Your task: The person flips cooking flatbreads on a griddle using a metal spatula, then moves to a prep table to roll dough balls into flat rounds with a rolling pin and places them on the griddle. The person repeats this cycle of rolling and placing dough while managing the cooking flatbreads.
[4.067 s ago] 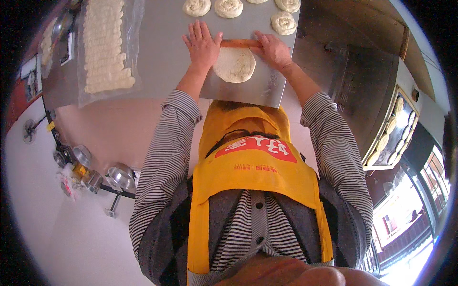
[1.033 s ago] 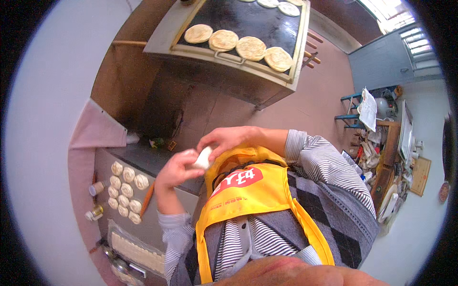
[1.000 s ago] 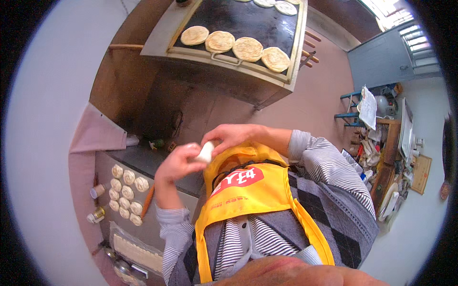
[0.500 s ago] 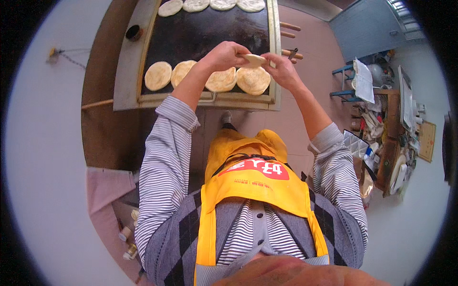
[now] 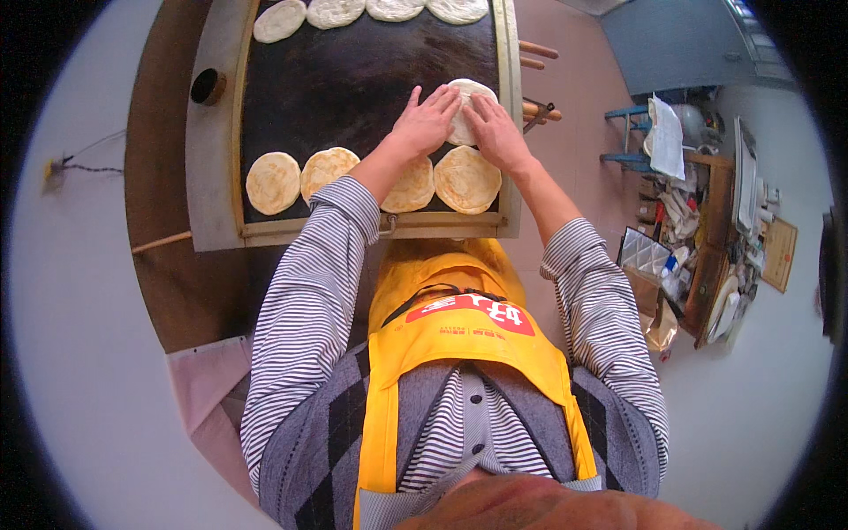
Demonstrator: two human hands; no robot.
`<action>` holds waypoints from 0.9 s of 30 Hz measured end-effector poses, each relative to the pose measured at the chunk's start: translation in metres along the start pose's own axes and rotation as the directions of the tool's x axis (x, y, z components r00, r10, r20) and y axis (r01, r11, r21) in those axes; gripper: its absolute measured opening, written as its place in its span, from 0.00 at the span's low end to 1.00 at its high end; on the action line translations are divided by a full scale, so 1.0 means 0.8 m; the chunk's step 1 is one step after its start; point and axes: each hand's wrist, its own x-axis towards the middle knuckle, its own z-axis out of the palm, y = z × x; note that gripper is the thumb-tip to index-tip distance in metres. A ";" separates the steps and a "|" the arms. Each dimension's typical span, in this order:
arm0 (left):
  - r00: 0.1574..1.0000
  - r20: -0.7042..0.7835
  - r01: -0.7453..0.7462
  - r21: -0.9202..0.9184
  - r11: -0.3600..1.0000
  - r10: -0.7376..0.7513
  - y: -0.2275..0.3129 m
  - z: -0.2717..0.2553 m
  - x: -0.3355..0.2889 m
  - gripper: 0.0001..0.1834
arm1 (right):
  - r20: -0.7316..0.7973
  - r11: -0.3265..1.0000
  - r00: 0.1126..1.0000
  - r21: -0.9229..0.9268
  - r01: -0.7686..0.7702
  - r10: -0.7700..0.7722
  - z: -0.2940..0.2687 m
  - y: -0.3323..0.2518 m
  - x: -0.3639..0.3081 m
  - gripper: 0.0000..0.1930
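Note:
A pale round flatbread (image 5: 463, 132) lies on the dark griddle (image 5: 353, 84) near its right edge. My left hand (image 5: 427, 119) rests on its left side with fingers stretched out. On its right side, my right hand (image 5: 496, 131) lies with the fingers extended. Just nearer to me is a row of browned flatbreads; one browned flatbread (image 5: 467, 180) sits under my right wrist's side, and another (image 5: 411, 187) is partly covered by my left forearm. Further left in that row are a flatbread (image 5: 329, 168) and one at the end (image 5: 273, 184).
Several paler flatbreads (image 5: 396, 7) line the griddle's far side. A small dark round container (image 5: 208, 87) stands on the left metal ledge. Wooden handles (image 5: 541, 112) stick out at the right. Beyond are a blue stool (image 5: 629, 161) with a white cloth (image 5: 667, 141) and a cluttered wooden table (image 5: 714, 256).
The pale flatbread, held up between both hands before, now lies flat on the griddle. Both hands have opened over it. My view has shifted, with the griddle lower in the picture.

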 end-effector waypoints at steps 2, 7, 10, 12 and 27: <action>0.993 -0.112 0.035 -0.018 0.999 -0.037 0.004 -0.017 -0.009 0.29 | 0.051 0.998 0.998 -0.040 0.047 -0.045 -0.001 -0.001 0.007 0.23; 0.745 -0.578 0.216 -0.265 0.940 -0.334 0.028 -0.048 -0.145 0.20 | -0.193 0.991 0.976 0.068 0.117 -0.102 -0.045 -0.073 0.029 0.16; 0.665 -0.509 0.366 -0.416 0.833 -0.547 0.088 -0.041 -0.270 0.17 | -0.084 0.935 0.983 0.305 0.182 -0.164 -0.094 -0.145 0.002 0.14; 0.591 -0.435 0.478 -0.489 0.729 -0.679 0.132 -0.015 -0.368 0.18 | -0.051 0.868 0.959 0.413 0.274 -0.279 -0.101 -0.198 -0.030 0.14; -0.574 0.097 0.654 -0.543 -0.527 -0.813 0.442 0.138 -0.995 0.25 | 0.434 0.403 0.125 0.643 0.652 -0.892 0.038 -0.415 -0.343 0.12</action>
